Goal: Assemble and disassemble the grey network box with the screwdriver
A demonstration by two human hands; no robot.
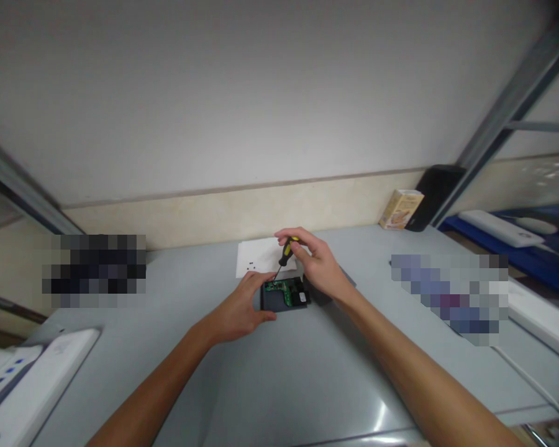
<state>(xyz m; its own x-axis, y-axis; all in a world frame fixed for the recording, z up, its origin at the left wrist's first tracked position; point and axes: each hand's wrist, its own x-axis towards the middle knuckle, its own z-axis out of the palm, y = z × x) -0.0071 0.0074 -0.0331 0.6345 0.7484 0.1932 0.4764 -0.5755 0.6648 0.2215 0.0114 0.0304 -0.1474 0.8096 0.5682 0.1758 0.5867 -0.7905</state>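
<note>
My right hand is closed round the black and yellow handle of a screwdriver. Its thin shaft slants down to the far left part of a green circuit board, which sits in a flat dark device case. With the thumb at the near edge and the fingers at the far edge, my left hand grips the case's left end. A dark flat panel lies partly hidden beneath my right wrist. Just behind the case, white paper carries several tiny dark pieces that look like screws.
The grey tabletop meets a wall at the back. A yellow box and a black upright object stand back right. Blurred-out items flank both sides. White power strips lie left; a white cable runs right.
</note>
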